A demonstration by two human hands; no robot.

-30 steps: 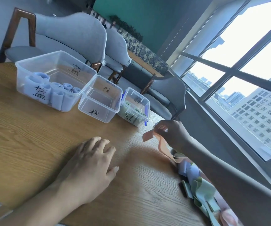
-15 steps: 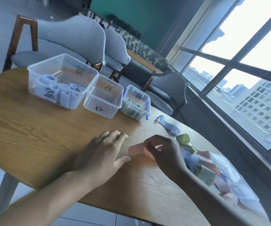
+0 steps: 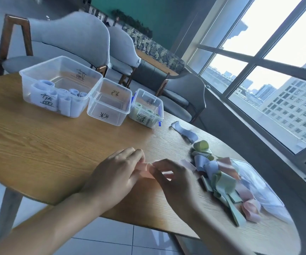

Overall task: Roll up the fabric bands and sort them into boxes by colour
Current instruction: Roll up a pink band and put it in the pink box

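Observation:
A pink fabric band (image 3: 146, 170) lies on the wooden table (image 3: 38, 144) between my hands. My left hand (image 3: 115, 175) and my right hand (image 3: 174, 179) both pinch its near end with their fingertips. The band trails right to a heap of loose pink, blue and green bands (image 3: 222, 177). At the back stand three clear boxes: a large box (image 3: 60, 70) with several blue rolls, a middle box (image 3: 109, 102) with nothing visible in it, and a small box (image 3: 146, 109) with green rolls.
A loose blue band (image 3: 185, 131) lies beyond the heap. A clear plastic bag (image 3: 255, 190) sits under the heap at the right edge. Grey chairs (image 3: 71, 39) stand behind the table, and a window (image 3: 258, 61) is to the right.
My right hand brought the pink band down from the air to the table in front of me. My left hand moved right from flat on the table and took hold of the band's end.

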